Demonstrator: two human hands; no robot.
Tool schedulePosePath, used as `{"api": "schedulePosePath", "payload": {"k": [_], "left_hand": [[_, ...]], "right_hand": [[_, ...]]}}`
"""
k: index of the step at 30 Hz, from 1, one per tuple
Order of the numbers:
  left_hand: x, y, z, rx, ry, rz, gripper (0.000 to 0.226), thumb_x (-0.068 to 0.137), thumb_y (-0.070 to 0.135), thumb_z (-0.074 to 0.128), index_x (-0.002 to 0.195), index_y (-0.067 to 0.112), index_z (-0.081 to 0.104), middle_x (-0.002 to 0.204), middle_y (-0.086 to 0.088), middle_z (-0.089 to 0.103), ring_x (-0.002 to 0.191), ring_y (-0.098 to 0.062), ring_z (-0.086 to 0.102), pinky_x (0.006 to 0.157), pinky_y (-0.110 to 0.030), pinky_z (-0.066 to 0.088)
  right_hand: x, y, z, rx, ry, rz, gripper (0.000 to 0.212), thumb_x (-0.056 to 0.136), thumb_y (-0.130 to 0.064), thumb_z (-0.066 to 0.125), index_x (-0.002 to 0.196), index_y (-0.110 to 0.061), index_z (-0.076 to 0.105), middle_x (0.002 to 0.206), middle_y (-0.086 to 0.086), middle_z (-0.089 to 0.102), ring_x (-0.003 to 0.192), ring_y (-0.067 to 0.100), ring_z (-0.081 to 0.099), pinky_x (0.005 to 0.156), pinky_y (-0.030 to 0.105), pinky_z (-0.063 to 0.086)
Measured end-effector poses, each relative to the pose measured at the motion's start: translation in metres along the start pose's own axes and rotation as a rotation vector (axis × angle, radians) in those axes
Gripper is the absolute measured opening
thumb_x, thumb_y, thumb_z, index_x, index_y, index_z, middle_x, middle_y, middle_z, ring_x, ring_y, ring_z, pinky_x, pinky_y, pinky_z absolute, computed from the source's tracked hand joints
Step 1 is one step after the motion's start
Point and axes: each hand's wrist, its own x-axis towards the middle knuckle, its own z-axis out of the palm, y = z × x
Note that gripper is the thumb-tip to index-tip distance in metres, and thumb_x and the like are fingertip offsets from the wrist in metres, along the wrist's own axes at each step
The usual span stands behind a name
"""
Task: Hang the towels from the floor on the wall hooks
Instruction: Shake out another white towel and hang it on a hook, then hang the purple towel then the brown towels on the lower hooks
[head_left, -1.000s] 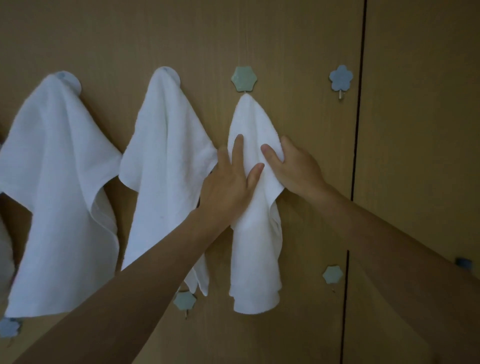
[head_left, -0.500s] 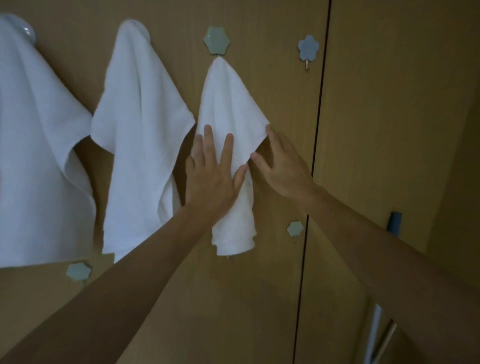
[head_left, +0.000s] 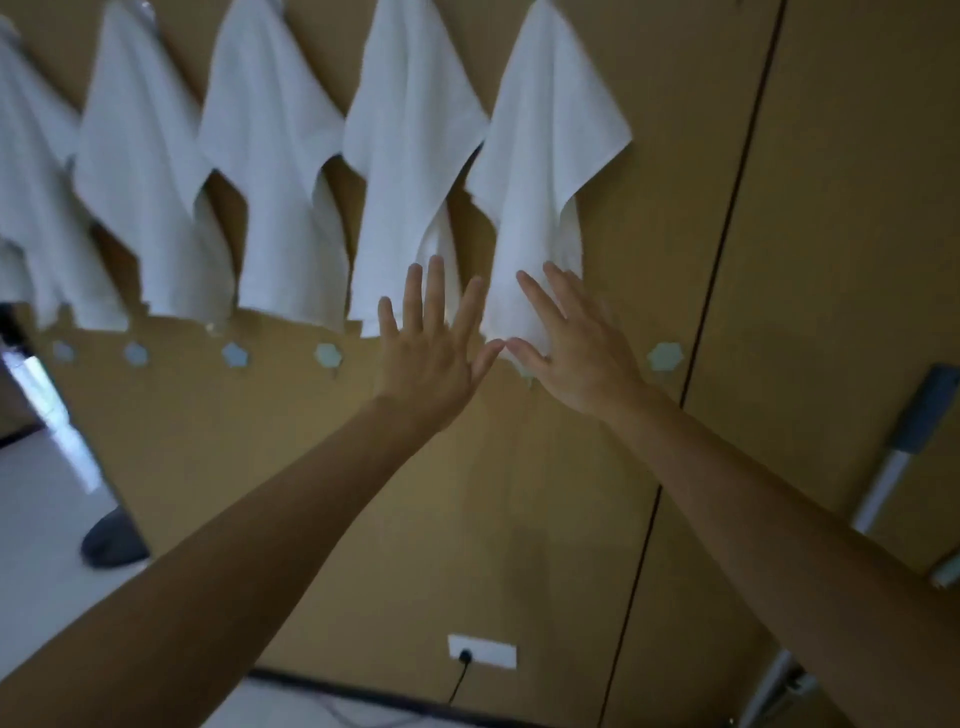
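The rightmost towel (head_left: 545, 156) hangs on the wooden wall (head_left: 831, 208) straight ahead of us, and the fingers of our right hand (head_left: 582, 358) lie over its lower end. Our left hand (head_left: 431, 358) sits just left of it, its fingertips across the bottom of the next towel (head_left: 410, 156). Both hands are flat and spread with straight fingers, gripping nothing, and the thumbs almost meet below the rightmost towel's hem. That towel is white. It drapes from a point at the top of view, flares to a corner on its right side and narrows into soft folds lower down. Three more white towels (head_left: 270, 156) hang further left in the same row. Small pale hooks (head_left: 328, 355) run in a line beneath them.
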Motion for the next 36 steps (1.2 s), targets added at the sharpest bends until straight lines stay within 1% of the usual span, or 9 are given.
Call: {"api": "schedulePosePath", "payload": {"k": [2, 6, 9, 13, 18, 25, 27, 30, 36], "left_hand": [[-0.033, -0.013, -0.003, 0.052, -0.004, -0.039, 0.075, 0.096, 0.063, 0.003, 0.152, 0.021, 0.029, 0.156, -0.022, 0.024, 0.143, -0.041, 0.025, 0.106, -0.061, 0.034], [-0.105, -0.045, -0.01, 0.12, -0.103, -0.156, 0.073, 0.093, 0.065, 0.006, 0.154, 0.026, 0.015, 0.161, -0.017, 0.012, 0.147, -0.037, 0.015, 0.111, -0.06, 0.025], [-0.156, -0.079, -0.016, 0.122, -0.173, -0.227, 0.074, 0.092, 0.066, 0.004, 0.155, 0.027, 0.008, 0.163, -0.01, 0.003, 0.149, -0.035, 0.005, 0.114, -0.06, 0.017], [-0.224, -0.131, -0.032, 0.168, -0.267, -0.339, 0.075, 0.092, 0.066, 0.004, 0.155, 0.025, 0.013, 0.162, -0.01, 0.009, 0.148, -0.036, 0.009, 0.112, -0.062, 0.02], [-0.31, -0.201, -0.061, 0.229, -0.353, -0.451, 0.074, 0.092, 0.065, 0.004, 0.155, 0.027, -0.003, 0.163, -0.008, -0.008, 0.149, -0.033, -0.006, 0.116, -0.058, 0.008], [-0.452, -0.336, -0.099, 0.292, -0.424, -0.595, 0.073, 0.094, 0.068, 0.012, 0.155, 0.03, -0.002, 0.163, -0.007, -0.008, 0.149, -0.034, -0.007, 0.116, -0.06, 0.007], [-0.489, -0.374, -0.11, 0.312, -0.455, -0.659, 0.074, 0.094, 0.069, 0.01, 0.155, 0.031, -0.007, 0.163, -0.006, -0.011, 0.149, -0.034, -0.009, 0.116, -0.058, 0.004], [-0.54, -0.421, -0.129, 0.346, -0.494, -0.727, 0.073, 0.094, 0.069, 0.007, 0.153, 0.03, -0.013, 0.162, -0.006, -0.015, 0.148, -0.033, -0.013, 0.116, -0.058, 0.003], [-0.622, -0.501, -0.157, 0.37, -0.553, -0.909, 0.073, 0.093, 0.066, 0.003, 0.152, 0.028, -0.017, 0.161, -0.007, -0.019, 0.147, -0.034, -0.016, 0.117, -0.058, 0.002]], "right_hand": [[-0.017, -0.022, 0.011, 0.034, -0.026, -0.045, 0.071, 0.096, -0.061, 0.038, 0.154, -0.034, 0.007, 0.164, 0.0, 0.004, 0.15, 0.021, 0.004, 0.119, 0.054, 0.013], [-0.046, -0.073, 0.035, 0.09, -0.108, -0.119, 0.072, 0.096, -0.057, 0.041, 0.155, -0.032, 0.008, 0.163, 0.003, 0.006, 0.15, 0.023, 0.005, 0.118, 0.057, 0.011], [-0.061, -0.117, 0.051, 0.114, -0.192, -0.152, 0.07, 0.097, -0.056, 0.038, 0.155, -0.032, 0.007, 0.163, 0.004, 0.004, 0.15, 0.023, 0.002, 0.118, 0.056, 0.01], [-0.078, -0.189, 0.072, 0.17, -0.28, -0.236, 0.069, 0.098, -0.055, 0.037, 0.154, -0.035, 0.003, 0.163, 0.003, 0.002, 0.15, 0.022, 0.001, 0.119, 0.054, 0.007], [-0.098, -0.31, 0.095, 0.208, -0.371, -0.378, 0.068, 0.099, -0.054, 0.035, 0.154, -0.035, 0.001, 0.163, 0.003, -0.001, 0.15, 0.022, 0.0, 0.118, 0.057, 0.007], [-0.129, -0.507, 0.125, 0.293, -0.447, -0.556, 0.067, 0.098, -0.056, 0.033, 0.154, -0.037, 0.001, 0.163, -0.001, -0.005, 0.15, 0.022, -0.004, 0.117, 0.056, 0.002], [-0.139, -0.563, 0.135, 0.314, -0.469, -0.603, 0.068, 0.097, -0.059, 0.032, 0.153, -0.039, -0.001, 0.163, -0.002, -0.006, 0.15, 0.02, -0.006, 0.118, 0.055, 0.0], [-0.151, -0.639, 0.148, 0.325, -0.472, -0.676, 0.068, 0.097, -0.06, 0.03, 0.153, -0.038, -0.001, 0.163, -0.001, -0.004, 0.15, 0.021, -0.004, 0.119, 0.056, 0.004], [-0.165, -0.773, 0.173, 0.374, -0.535, -0.818, 0.069, 0.098, -0.059, 0.031, 0.153, -0.038, -0.002, 0.163, -0.001, -0.003, 0.15, 0.023, -0.004, 0.118, 0.057, 0.003]]}}
